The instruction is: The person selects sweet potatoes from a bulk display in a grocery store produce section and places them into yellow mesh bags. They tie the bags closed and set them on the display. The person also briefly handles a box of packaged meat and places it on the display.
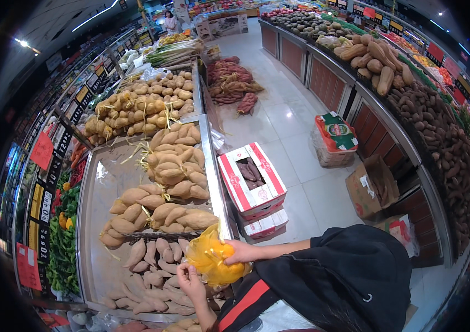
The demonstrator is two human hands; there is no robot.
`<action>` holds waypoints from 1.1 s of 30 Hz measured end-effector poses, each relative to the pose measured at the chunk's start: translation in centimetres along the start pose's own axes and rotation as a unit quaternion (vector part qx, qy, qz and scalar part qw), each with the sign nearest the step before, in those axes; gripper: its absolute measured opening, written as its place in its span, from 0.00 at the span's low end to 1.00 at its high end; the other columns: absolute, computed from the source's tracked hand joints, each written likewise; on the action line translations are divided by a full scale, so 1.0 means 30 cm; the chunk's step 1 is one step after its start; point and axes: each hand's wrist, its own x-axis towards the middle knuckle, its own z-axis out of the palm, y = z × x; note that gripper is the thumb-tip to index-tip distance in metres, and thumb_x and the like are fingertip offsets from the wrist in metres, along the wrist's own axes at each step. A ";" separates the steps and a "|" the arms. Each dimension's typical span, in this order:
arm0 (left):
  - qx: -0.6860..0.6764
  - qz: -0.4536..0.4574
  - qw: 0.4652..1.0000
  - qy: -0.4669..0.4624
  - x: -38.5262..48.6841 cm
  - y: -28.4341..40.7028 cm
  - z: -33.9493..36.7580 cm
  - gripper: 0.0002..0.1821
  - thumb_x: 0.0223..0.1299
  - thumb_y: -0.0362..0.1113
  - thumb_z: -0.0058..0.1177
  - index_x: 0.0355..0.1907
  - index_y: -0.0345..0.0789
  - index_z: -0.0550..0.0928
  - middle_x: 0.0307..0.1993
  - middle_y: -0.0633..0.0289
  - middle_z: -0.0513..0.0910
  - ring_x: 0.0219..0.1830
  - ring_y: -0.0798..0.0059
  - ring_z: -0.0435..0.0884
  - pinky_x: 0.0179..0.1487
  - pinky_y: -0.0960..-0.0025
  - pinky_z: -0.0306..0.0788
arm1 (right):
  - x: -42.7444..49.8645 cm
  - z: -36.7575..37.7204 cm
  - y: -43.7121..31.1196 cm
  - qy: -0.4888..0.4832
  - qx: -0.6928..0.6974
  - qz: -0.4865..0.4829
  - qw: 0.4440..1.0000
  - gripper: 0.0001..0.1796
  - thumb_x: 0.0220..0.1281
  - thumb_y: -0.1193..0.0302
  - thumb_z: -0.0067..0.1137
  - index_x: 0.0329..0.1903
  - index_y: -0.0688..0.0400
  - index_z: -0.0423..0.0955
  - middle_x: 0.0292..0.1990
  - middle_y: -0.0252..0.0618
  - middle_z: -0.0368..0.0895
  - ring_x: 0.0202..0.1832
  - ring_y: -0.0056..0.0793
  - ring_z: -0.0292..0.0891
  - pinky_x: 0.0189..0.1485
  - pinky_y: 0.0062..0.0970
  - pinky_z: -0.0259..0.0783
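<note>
My right hand (pixel 239 251) grips a yellow net bag (pixel 204 245) from its right side, with the thumb pressed over the front. Round orange-yellow produce (pixel 223 270) bulges inside the net; its exact kind is unclear. At the bag's lower left edge, my left hand (pixel 190 284) has its thumb and fingertips close together. Whether those fingertips pinch the net is hard to see. Both hands are above the near corner of a metal-edged display bin, over loose pinkish sweet potatoes (pixel 156 276). Just beyond lie netted bundles of tan sweet potatoes (pixel 183 218).
Netted potatoes (pixel 131 114) fill the bin's far part. Along its left run price tags (pixel 44 205) and green peppers (pixel 67 245). Cartons (pixel 255 176) stand on the aisle floor beside the bin's metal rim (pixel 218 182). Opposite, a counter holds butternut squash (pixel 384 79) and taro-like roots (pixel 438 137).
</note>
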 end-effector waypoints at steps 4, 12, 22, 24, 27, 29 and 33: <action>0.072 0.068 0.992 0.075 0.011 0.001 -0.026 0.06 0.73 0.34 0.45 0.39 0.34 0.70 0.35 0.67 0.70 0.36 0.83 0.66 0.41 0.79 0.64 | -0.012 0.007 -0.019 -0.044 -0.038 -0.029 0.998 0.37 0.49 0.80 0.62 0.66 0.59 0.63 0.48 0.35 0.79 0.48 0.23 0.75 0.53 0.26 0.72; -0.125 0.028 0.980 0.153 0.055 0.001 -0.091 0.13 0.76 0.41 0.43 0.49 0.33 0.70 0.45 0.61 0.74 0.47 0.74 0.73 0.55 0.69 0.69 | -0.048 0.008 -0.040 -0.068 -0.016 0.005 0.998 0.28 0.47 0.81 0.61 0.57 0.61 0.73 0.36 0.31 0.80 0.36 0.18 0.75 0.39 0.22 0.72; -0.129 -0.005 0.908 0.399 0.056 0.175 -0.097 0.31 0.72 0.46 0.48 0.71 0.32 0.61 0.69 0.51 0.64 0.69 0.61 0.65 0.69 0.56 0.63 | -0.047 0.013 -0.068 -0.138 0.036 -0.002 0.990 0.25 0.51 0.80 0.62 0.56 0.61 0.74 0.43 0.30 0.82 0.44 0.17 0.74 0.48 0.22 0.73; -0.202 0.008 0.898 0.392 0.033 0.193 -0.134 0.28 0.72 0.43 0.48 0.69 0.34 0.63 0.67 0.53 0.66 0.66 0.60 0.68 0.68 0.56 0.64 | -0.037 0.013 -0.070 -0.166 0.002 0.019 0.986 0.26 0.52 0.80 0.62 0.57 0.61 0.74 0.44 0.30 0.81 0.46 0.18 0.74 0.50 0.23 0.72; -0.184 -0.007 0.863 0.470 -0.056 0.172 -0.207 0.23 0.73 0.43 0.47 0.64 0.34 0.70 0.58 0.58 0.74 0.58 0.68 0.72 0.61 0.65 0.67 | -0.023 0.001 -0.073 -0.250 0.000 0.043 0.967 0.32 0.54 0.82 0.59 0.64 0.60 0.68 0.49 0.30 0.79 0.50 0.19 0.73 0.56 0.23 0.69; -0.107 0.001 0.803 0.586 -0.093 0.135 -0.242 0.17 0.74 0.39 0.47 0.58 0.33 0.73 0.49 0.65 0.76 0.50 0.76 0.74 0.58 0.71 0.67 | 0.011 0.011 -0.068 -0.266 0.009 0.078 0.961 0.32 0.54 0.82 0.59 0.65 0.61 0.66 0.51 0.32 0.78 0.51 0.19 0.73 0.57 0.24 0.69; -0.127 0.161 0.786 0.584 -0.271 0.155 -0.376 0.08 0.76 0.37 0.41 0.40 0.37 0.73 0.34 0.71 0.70 0.37 0.83 0.67 0.46 0.77 0.64 | 0.029 0.105 -0.050 -0.333 -0.052 0.094 0.937 0.34 0.52 0.84 0.59 0.65 0.63 0.66 0.53 0.34 0.77 0.54 0.20 0.73 0.60 0.23 0.66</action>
